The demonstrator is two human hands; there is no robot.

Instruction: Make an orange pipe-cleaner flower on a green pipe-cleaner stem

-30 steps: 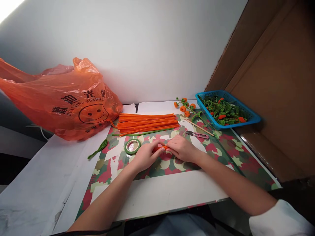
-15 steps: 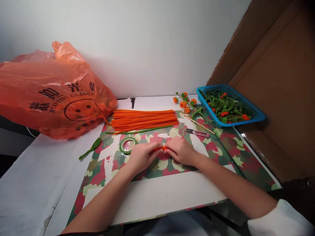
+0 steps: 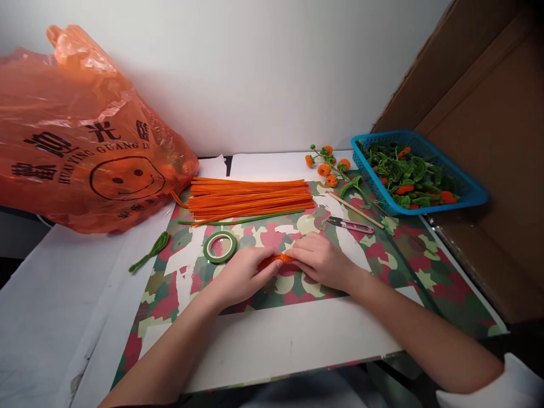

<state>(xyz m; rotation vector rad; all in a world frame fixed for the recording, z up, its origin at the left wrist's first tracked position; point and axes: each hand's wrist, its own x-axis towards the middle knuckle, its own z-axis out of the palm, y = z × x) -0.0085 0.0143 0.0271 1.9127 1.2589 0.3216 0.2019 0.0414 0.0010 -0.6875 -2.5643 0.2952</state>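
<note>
Between my fingertips is a short piece of orange pipe cleaner (image 3: 284,258), bunched or coiled; its exact shape is partly hidden. My left hand (image 3: 249,273) pinches its left end between thumb and fingers. From the other side my right hand (image 3: 318,258) has its fingers closed on the right end. Behind the hands lies a thick bundle of straight orange pipe cleaners (image 3: 250,198), with a green pipe cleaner (image 3: 242,220) along its front. A roll of green tape (image 3: 207,247) lies flat just left of my left hand. Pink-handled thread snips (image 3: 351,225) rest beyond my right hand.
A large orange plastic bag (image 3: 93,141) bulges at the left. A looped green pipe-cleaner leaf (image 3: 158,245) lies near the board's left edge. At the right are a wooden stick (image 3: 356,210), an orange-flowered stem (image 3: 324,169), a blue basket (image 3: 425,211) of green pieces and cardboard (image 3: 476,73).
The right hand has shifted slightly away from the left, showing more of the orange piece. The whole view has tilted and moved a little closer.
</note>
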